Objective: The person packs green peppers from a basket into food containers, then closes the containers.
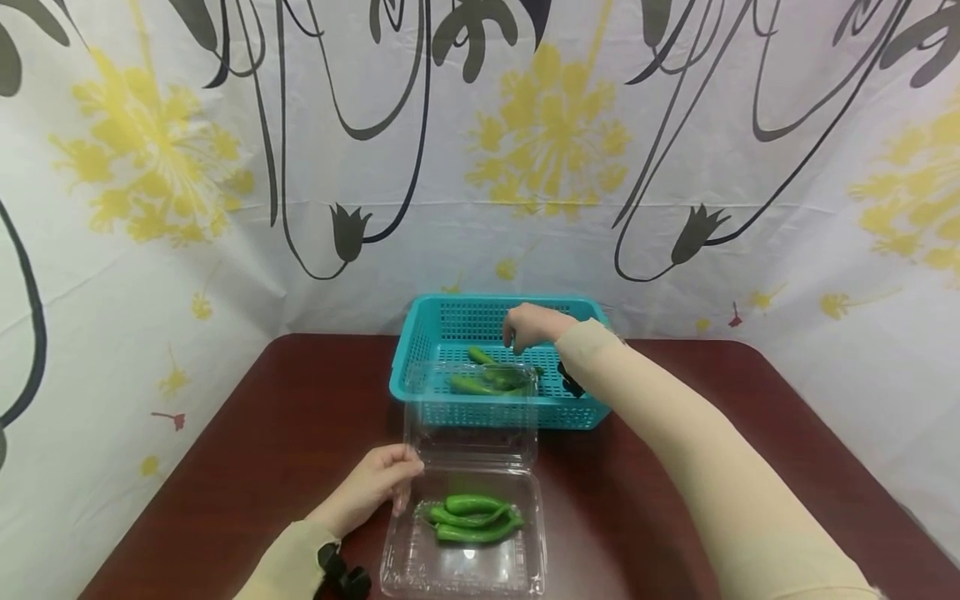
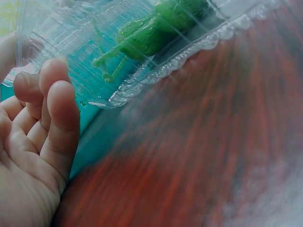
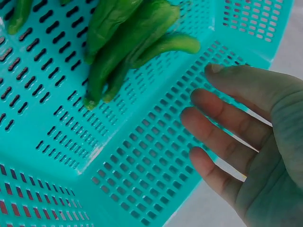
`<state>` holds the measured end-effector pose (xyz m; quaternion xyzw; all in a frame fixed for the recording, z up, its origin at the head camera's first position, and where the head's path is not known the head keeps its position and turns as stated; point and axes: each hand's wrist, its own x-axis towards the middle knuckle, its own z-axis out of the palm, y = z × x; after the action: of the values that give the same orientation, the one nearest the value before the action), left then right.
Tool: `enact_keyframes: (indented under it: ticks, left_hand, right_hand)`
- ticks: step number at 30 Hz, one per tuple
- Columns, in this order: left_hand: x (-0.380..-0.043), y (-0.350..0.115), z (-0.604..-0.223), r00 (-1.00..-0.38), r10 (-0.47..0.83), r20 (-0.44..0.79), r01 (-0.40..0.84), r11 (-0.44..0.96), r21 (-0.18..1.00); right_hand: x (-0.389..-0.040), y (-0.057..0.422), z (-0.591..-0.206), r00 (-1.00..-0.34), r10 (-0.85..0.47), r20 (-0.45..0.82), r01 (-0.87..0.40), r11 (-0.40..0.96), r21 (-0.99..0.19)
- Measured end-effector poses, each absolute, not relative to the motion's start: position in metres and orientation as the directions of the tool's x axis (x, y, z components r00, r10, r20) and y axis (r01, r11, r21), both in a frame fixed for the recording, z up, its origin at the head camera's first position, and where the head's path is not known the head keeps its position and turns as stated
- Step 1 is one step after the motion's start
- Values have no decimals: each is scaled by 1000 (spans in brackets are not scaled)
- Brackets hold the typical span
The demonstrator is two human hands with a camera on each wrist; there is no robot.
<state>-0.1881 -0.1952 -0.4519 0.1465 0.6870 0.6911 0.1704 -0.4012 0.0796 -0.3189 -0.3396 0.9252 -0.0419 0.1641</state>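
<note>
A clear plastic clamshell container (image 1: 405, 567) lies with its lid (image 1: 471, 442) raised against the front of a turquoise basket (image 1: 397, 367). Green peppers (image 1: 474, 518) are grouped in its lower half, and their stems show through the plastic in the left wrist view. At the hinge corner, my left hand (image 1: 378, 483) holds the container's left edge, a fingertip visible behind the plastic. Over the basket's far right part hovers my right hand (image 1: 534, 327), its fingers (image 3: 222, 132) spread and holding nothing. More green peppers (image 3: 128, 47) lie on the basket floor, beyond those fingertips.
The dark red-brown table (image 1: 315, 417) carries both containers. Right behind the basket hangs a white cloth (image 1: 420, 167) with yellow flowers and grey stems, which also runs along both sides. The basket's slotted walls rise around the peppers.
</note>
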Motion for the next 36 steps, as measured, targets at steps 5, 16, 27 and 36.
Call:
enact_keyframes:
  ticks: [5,16,27,36]
  left_hand:
    - [-190,-194,-451,-896,443,-25,-26,3,1000]
    - [-189,-196,-449,-894,449,-2,-8,-13,1000]
    - [-190,-196,-452,-891,455,-9,-21,-22,1000]
    - [-190,-195,-454,-888,458,-23,-40,-28,999]
  right_hand:
    - [-403,79,-329,-694,-648,-314,-630,758,-172]
    - [-411,76,-348,-687,-629,-363,-621,768,-156]
    - [-409,72,-359,-660,-610,-438,-624,770,-132]
    - [-404,75,-360,-651,-606,-458,-620,772,-141]
